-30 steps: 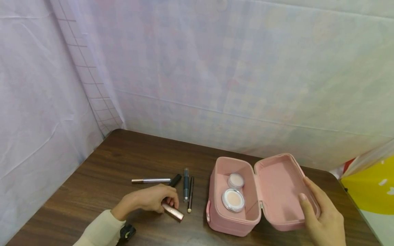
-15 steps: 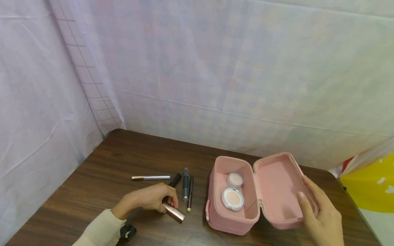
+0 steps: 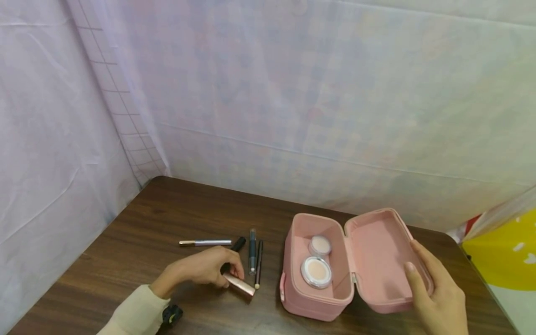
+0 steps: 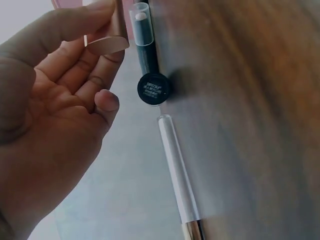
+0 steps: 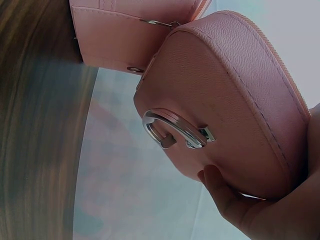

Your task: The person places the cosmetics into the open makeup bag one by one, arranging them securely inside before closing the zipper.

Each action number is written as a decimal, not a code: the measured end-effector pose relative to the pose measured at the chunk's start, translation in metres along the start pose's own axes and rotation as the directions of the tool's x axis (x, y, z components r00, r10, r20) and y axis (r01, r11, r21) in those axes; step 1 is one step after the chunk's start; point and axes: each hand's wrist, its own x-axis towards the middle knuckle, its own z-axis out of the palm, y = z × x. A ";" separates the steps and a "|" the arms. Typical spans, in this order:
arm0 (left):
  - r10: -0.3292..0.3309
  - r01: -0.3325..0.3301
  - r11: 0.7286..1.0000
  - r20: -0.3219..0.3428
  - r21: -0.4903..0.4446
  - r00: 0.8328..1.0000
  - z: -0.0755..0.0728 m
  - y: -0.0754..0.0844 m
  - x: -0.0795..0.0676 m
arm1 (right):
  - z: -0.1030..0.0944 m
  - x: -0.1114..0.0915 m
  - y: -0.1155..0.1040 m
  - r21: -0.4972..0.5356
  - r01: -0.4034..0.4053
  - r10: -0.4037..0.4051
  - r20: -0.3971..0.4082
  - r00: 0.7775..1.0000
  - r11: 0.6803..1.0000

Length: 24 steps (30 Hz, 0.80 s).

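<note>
My left hand [image 3: 209, 267] pinches a rose-gold lipstick tube [image 3: 240, 284] between thumb and fingers, low over the table; its flat end shows in the left wrist view. Just behind the hand lies a black tube [image 3: 238, 244], partly hidden by the fingers. On the right, my right hand [image 3: 443, 295] grips the edge of the raised lid [image 3: 378, 260] of a pink makeup case [image 3: 311, 308], thumb on the inside. A silver-rimmed compact [image 3: 317, 272] and a small round jar [image 3: 320, 244] sit inside the case. A metal-trimmed handle [image 5: 177, 129] shows on the lid's outer face.
Between left hand and case lie a dark double-ended stick [image 3: 252, 251] and a thin brown pencil [image 3: 259, 265]. A silver pen [image 3: 206, 243] lies behind the left wrist. The wooden table [image 3: 167, 204] meets a pale curtain [image 3: 293, 116] at its back edge.
The left hand and lipstick tube have shifted slightly right, and the tube has turned a little. The right hand and lid stay almost still.
</note>
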 end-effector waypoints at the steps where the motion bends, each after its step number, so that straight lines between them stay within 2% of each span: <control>1: -0.002 0.002 1.000 -0.005 0.002 1.000 -0.001 0.001 0.000 | 0.000 0.000 0.000 -0.004 -0.006 0.006 0.000 1.000 1.000; 11: 0.051 -0.051 0.999 -0.011 0.015 0.999 -0.012 0.015 0.009 | -0.001 0.001 -0.002 0.002 -0.005 0.005 -0.010 1.000 1.000; 18: 0.050 -0.050 0.999 -0.008 -0.005 0.999 -0.018 0.024 0.015 | 0.000 0.002 0.002 0.024 0.027 -0.027 -0.018 0.999 0.999; 24: 0.078 -0.078 0.997 -0.014 0.009 0.997 -0.022 0.028 0.021 | 0.000 0.001 0.003 0.007 0.010 -0.010 -0.001 1.000 1.000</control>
